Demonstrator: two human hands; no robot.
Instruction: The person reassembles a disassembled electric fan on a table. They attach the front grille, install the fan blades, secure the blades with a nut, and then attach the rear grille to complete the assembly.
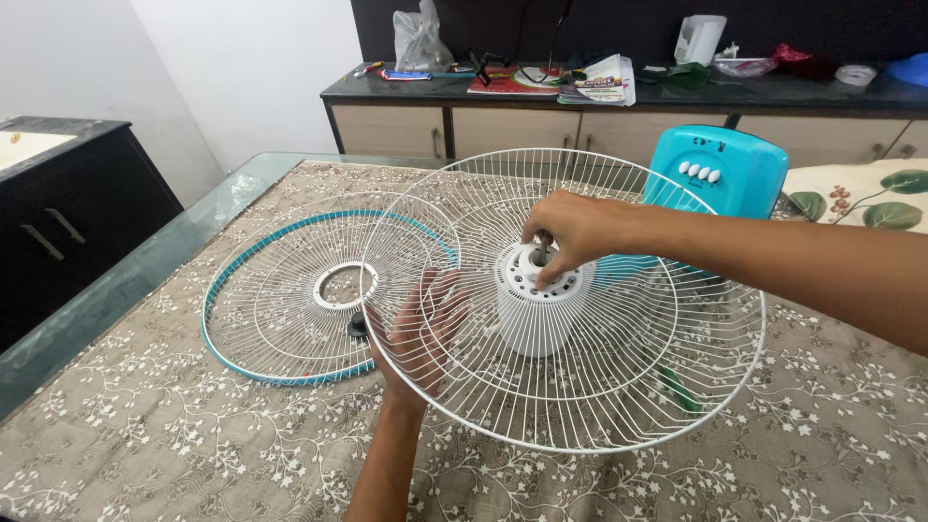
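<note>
Spread flat behind the wires, the left hand point(422, 324) props the near-left rim of a white fan guard point(565, 387) tilted above the patterned desk point(145, 435). Just right of it, the right hand point(570, 232) pinches the hub atop the upright white motor housing point(535, 309) at the guard's centre. A teal-rimmed guard point(280, 300) lies flat at left.

Left hand point(421, 324): bare, no glove, ring or watch visible; forearm unsleeved to 6 o'clock frame edge. Right hand point(570, 232): bare likewise; forearm unsleeved to 3 o'clock edge. No clothing visible.
</note>
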